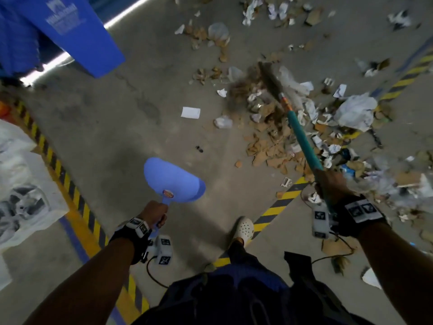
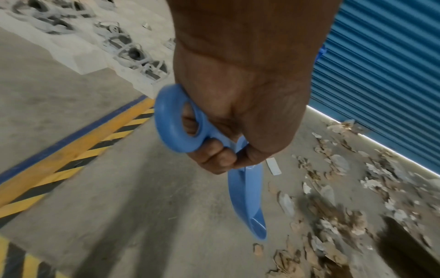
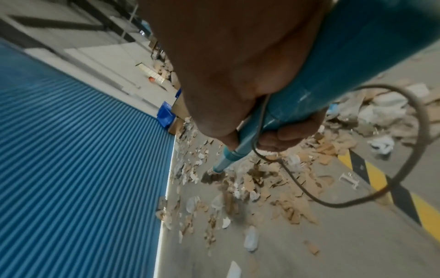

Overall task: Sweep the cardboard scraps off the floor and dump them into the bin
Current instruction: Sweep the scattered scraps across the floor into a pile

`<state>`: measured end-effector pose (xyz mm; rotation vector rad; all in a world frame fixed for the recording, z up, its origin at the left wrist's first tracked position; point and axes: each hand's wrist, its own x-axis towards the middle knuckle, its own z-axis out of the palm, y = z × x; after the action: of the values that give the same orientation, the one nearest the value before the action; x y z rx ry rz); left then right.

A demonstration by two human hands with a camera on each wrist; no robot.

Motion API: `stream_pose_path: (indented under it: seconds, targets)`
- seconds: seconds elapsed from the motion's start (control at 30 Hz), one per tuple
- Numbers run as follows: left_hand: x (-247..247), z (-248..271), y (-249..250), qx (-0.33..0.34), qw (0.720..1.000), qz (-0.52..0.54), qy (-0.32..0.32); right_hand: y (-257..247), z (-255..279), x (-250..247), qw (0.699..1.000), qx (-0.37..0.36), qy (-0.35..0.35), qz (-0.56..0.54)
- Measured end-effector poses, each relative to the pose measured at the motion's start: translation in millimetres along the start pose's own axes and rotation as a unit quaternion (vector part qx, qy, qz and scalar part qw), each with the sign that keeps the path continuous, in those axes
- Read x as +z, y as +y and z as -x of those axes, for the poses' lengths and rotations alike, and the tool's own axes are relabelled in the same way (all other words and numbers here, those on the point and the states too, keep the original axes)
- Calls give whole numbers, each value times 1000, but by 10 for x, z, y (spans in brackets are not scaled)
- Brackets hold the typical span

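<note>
My left hand (image 1: 153,213) grips the handle of a blue dustpan (image 1: 173,180), held above the grey floor; in the left wrist view my left hand (image 2: 226,152) curls round the dustpan (image 2: 247,203) handle by its ring. My right hand (image 1: 329,184) grips the teal stick of a broom (image 1: 302,134), and the blurred broom head (image 1: 269,78) is among the cardboard scraps (image 1: 267,146). The right wrist view shows my right hand (image 3: 266,129) wrapped round the broom (image 3: 240,148) stick above the cardboard scraps (image 3: 266,180). No bin is recognisable.
Torn paper and plastic bags (image 1: 356,111) lie mixed with the scraps to the right. Yellow-black hazard tape (image 1: 278,202) crosses the floor by my white shoe (image 1: 243,227). A blue corrugated wall (image 3: 71,150) runs along the far side. White sacks (image 1: 21,184) sit at left.
</note>
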<state>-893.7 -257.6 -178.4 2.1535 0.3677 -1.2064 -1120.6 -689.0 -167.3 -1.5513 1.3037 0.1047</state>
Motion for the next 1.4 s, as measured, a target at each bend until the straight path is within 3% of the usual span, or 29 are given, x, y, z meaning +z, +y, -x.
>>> stream_pose_path:
  seconds: [0.1, 0.27, 0.4, 0.57, 0.7, 0.77, 0.9, 1.13, 1.23, 1.3, 1.4]
  targets:
    - [80, -126, 316, 26, 1000, -7, -8, -58, 134, 95, 993, 70, 44, -84]
    - [252, -343, 801, 72, 996, -29, -32, -13, 384, 286, 994, 75, 58, -54]
    - [434, -513, 1213, 115, 988, -75, -70, 188, 770, 463, 984, 136, 86, -75]
    - [728, -717, 1650, 129, 963, -181, -152, 430, 1300, 768, 954, 216, 170, -117]
    - [1092, -705, 1872, 158, 927, -261, -217, 642, 1753, 1094, 916, 272, 150, -253]
    - [1290, -601, 1924, 182, 903, -309, -238, 804, 1987, 1235, 891, 279, 159, -322]
    - [1762, -357, 1970, 228, 848, -393, -273, 1256, 2470, 1494, 824, 337, 248, -383]
    - [2612, -9, 1811, 252, 774, -488, -315, 2078, 3365, 1826, 628, 427, 366, -538]
    - [2902, 170, 1726, 261, 763, -506, -307, 2579, 3642, 1745, 559, 463, 381, -573]
    - [3060, 300, 1671, 264, 756, -521, -297, 2935, 3776, 1617, 569, 500, 359, -545]
    - [3289, 416, 1600, 265, 748, -534, -291, 3341, 3788, 1368, 624, 523, 291, -503]
